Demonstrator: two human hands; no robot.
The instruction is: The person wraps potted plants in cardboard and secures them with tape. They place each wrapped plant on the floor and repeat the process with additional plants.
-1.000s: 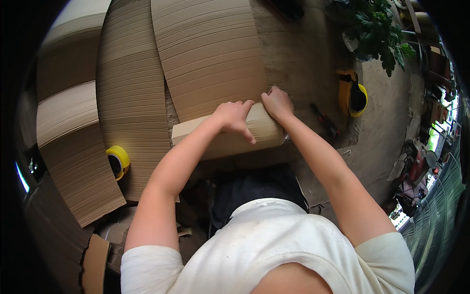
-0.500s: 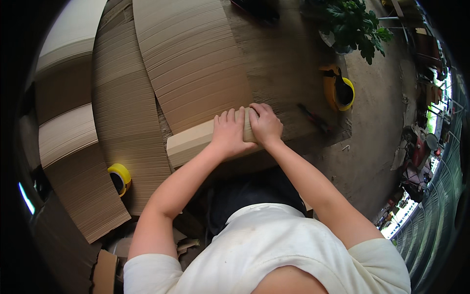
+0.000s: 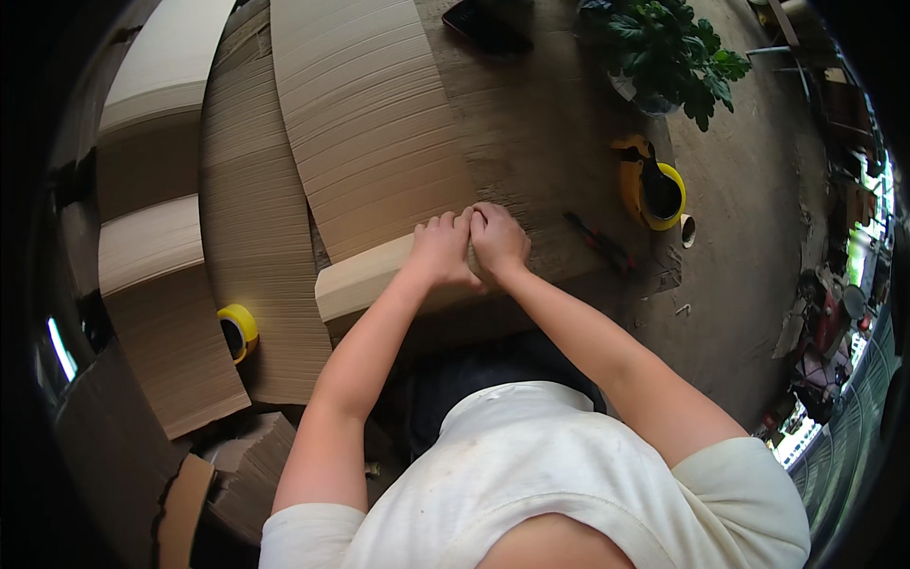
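Head view: my bare left hand point(image 3: 441, 251) is clamped over a pale tan, flat-sided cardboard roll point(image 3: 365, 277) at nine o'clock from centre. My bare right hand point(image 3: 500, 245), touching the left, curls over its right end; I cannot tell whether it grips. A ridged brown cardboard sheet point(image 3: 370, 123) spreads toward eleven.

The long, pale-tan, angular cardboard piece point(image 3: 365, 278) lies crosswise beneath the left fingers point(image 3: 447, 225), its bare end jutting leftward from them; its other end is hidden near the right fingers point(image 3: 492, 217). The broad, brown, crosswise-scored cardboard sheet point(image 3: 379, 142) extends away beyond the left fingers.
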